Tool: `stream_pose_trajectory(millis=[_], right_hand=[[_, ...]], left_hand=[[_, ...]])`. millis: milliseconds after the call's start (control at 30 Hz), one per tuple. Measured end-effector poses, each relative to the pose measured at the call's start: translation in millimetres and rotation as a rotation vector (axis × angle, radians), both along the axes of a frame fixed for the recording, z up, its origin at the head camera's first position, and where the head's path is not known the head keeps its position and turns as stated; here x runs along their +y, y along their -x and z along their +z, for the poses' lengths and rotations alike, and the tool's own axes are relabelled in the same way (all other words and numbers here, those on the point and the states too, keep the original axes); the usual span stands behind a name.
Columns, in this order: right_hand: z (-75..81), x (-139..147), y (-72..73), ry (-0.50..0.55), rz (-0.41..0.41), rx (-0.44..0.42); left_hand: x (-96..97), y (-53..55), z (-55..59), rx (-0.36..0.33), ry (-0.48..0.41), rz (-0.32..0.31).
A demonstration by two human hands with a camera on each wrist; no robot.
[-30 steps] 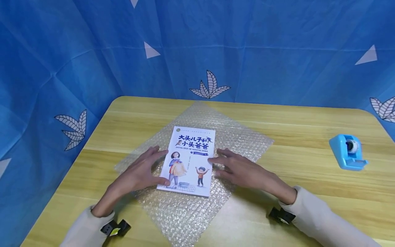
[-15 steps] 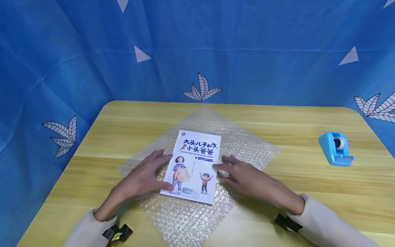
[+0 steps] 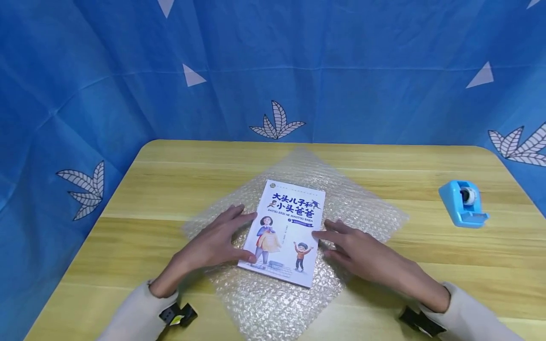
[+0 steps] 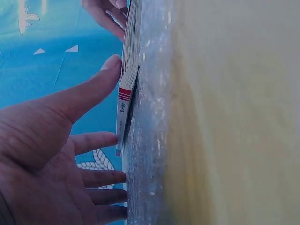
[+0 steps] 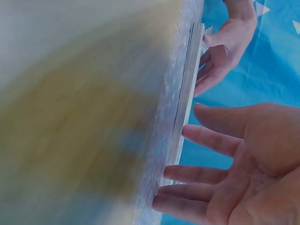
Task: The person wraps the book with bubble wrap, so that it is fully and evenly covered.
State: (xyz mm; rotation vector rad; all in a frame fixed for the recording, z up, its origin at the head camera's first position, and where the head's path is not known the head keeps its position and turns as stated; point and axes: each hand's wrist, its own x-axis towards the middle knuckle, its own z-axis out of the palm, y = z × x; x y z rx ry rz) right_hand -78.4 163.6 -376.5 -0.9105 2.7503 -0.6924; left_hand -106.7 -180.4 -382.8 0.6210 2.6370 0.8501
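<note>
The book (image 3: 283,232) lies on the bubble wrap (image 3: 268,305), about midway between the wrap's left and right corners. The left hand (image 3: 215,241) has spread fingers, its thumb on the cover by the book's near left corner. The right hand (image 3: 362,248) is spread too, pointer finger at the book's right edge. Soft, even pushes from both sides should work best; hard ones could drag the wrap. The blue tape holder (image 3: 462,203) sits near the desk's (image 3: 426,189) right edge, out of the way.
</note>
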Motion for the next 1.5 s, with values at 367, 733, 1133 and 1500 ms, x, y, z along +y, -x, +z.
stream_pose_trajectory(millis=[367, 733, 1133, 1500], right_hand=[[-0.4, 21, -7.9, -0.020, -0.062, -0.023], [-5.7, 44, -12.8, -0.008, -0.126, -0.028], [-3.7, 63, -13.0, 0.012, -0.176, -0.079], [-2.5, 61, -11.8, 0.003, -0.174, -0.085]], left_hand=[[24.4, 7.0, -0.5, 0.014, 0.008, -0.078], [50.4, 10.8, 1.6, 0.045, 0.018, -0.144], [64.6, 11.7, 1.9, 0.053, 0.058, -0.182], [62.8, 13.2, -0.5, 0.063, 0.075, -0.194]])
